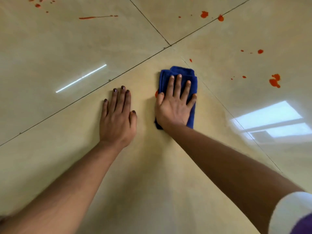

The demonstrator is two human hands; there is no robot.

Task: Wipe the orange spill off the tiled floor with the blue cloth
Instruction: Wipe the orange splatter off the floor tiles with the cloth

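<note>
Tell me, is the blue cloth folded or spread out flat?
Folded. The blue cloth shows stacked layered edges at its far end, under the flat right hand.

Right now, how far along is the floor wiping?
Partly done. The tile under the left hand looks free of orange. In hand: the right hand presses the blue cloth flat, orange showing at its left edge. Left: splatters at right, the far streak and far drops.

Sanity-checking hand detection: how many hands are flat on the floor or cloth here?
2. The left hand lies flat, fingers straight, on the bare tiled floor. The right hand presses flat on the folded blue cloth, just to its right. None hidden.
</note>
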